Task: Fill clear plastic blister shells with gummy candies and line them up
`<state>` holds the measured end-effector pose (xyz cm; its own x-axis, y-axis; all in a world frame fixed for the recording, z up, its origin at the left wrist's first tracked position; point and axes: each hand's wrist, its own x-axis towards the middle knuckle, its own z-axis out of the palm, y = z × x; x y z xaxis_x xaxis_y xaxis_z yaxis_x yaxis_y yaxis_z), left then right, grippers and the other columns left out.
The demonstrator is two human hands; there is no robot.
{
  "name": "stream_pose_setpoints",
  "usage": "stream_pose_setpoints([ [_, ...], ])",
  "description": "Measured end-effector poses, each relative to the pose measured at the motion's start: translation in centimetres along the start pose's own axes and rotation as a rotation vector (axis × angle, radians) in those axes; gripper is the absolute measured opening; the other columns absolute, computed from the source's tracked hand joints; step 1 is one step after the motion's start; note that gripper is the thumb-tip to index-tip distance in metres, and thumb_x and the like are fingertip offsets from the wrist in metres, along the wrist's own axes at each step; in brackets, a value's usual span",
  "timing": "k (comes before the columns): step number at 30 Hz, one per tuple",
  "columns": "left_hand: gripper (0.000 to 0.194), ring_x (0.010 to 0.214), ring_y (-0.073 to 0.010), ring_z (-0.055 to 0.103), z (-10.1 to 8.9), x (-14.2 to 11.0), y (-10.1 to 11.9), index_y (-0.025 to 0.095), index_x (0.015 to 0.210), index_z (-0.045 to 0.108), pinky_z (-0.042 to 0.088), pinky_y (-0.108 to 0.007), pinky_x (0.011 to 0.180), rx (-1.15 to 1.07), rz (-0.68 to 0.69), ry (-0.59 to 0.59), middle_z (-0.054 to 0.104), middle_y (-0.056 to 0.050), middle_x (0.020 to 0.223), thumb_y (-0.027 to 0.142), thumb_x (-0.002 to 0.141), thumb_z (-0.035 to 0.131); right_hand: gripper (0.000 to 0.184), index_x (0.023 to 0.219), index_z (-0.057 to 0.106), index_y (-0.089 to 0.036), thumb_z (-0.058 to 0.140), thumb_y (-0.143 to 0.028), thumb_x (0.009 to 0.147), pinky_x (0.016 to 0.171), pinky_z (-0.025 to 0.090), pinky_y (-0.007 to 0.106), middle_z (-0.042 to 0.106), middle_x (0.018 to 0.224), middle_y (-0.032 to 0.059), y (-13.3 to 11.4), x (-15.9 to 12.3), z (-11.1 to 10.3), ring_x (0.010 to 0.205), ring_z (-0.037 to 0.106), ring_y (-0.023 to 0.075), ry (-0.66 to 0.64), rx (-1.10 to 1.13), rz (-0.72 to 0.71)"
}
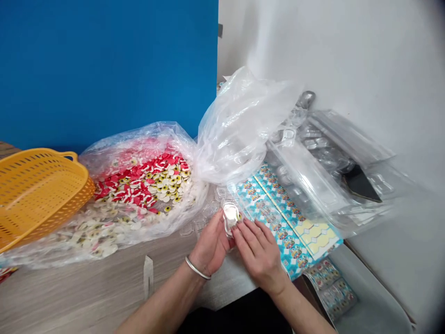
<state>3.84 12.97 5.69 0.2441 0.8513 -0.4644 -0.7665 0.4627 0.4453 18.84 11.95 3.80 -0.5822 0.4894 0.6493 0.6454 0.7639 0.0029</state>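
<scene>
Near the table's front edge, my left hand [211, 245] is closed around the side of a small clear plastic blister shell [229, 212], holding it tilted. From the other side, the fingertips of my right hand [259, 253] press together on the shell's lower right edge. A small yellow-green spot shows inside it by those fingertips; what it belongs to is partly hidden. Just beyond the hands lie more clear shells [205, 215]. To the left is an open clear bag [174, 132] of loose red, white and yellow-green flat pieces [149, 178].
A yellow perforated basket [41, 185] stands at far left. Blue printed card sheets [278, 218] lie right of my hands, with stacked clear plastic packaging [309, 171] behind. A bulging translucent bag [232, 134] rises at centre. Below right, a container [371, 297] holds filled packs [333, 287].
</scene>
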Motion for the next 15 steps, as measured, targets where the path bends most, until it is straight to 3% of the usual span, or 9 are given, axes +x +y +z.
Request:
stream_pose_setpoints([
  [4,0.030,0.092,-0.0177,0.069,-0.5,-0.7,-0.1,0.019,0.108,0.068,0.051,-0.027,0.080,0.069,0.077,0.077,0.072,-0.006,0.105,0.026,0.080,0.074,0.025,0.115,0.069,-0.010,0.051,-0.009,0.098,0.102,0.045,0.050,0.075,0.110,0.0122,-2.2,-0.9,0.0,0.108,0.067,0.0272,-0.007,0.016,0.055],
  [10,0.045,0.088,-0.0156,0.065,-1.1,-2.5,0.1,0.021,0.115,0.068,0.047,-0.026,0.081,0.252,0.157,0.169,0.073,-0.004,0.099,0.026,0.072,0.080,0.019,0.111,0.070,-0.012,0.058,-0.011,0.096,0.102,0.043,0.050,0.075,0.104,0.0109,-4.2,-0.1,0.8,0.103,0.067,0.0260,0.003,0.059,0.101],
  [13,0.037,0.080,-0.0137,0.062,-3.4,-5.0,0.7,0.019,0.108,0.072,0.047,-0.025,0.078,0.359,0.231,0.219,0.072,-0.003,0.091,0.029,0.073,0.079,0.017,0.109,0.070,-0.012,0.064,-0.013,0.094,0.101,0.045,0.050,0.075,0.105,0.0114,-5.9,0.6,1.2,0.103,0.067,0.0266,-0.007,0.194,0.062],
  [15,0.030,0.076,-0.0133,0.060,-6.4,-7.7,1.9,0.018,0.101,0.073,0.047,-0.025,0.074,0.492,0.303,0.315,0.072,-0.003,0.087,0.031,0.075,0.077,0.014,0.106,0.070,-0.012,0.066,-0.015,0.092,0.099,0.047,0.050,0.075,0.104,0.0114,-7.2,0.6,1.1,0.102,0.068,0.0264,-0.017,0.315,0.012],
])
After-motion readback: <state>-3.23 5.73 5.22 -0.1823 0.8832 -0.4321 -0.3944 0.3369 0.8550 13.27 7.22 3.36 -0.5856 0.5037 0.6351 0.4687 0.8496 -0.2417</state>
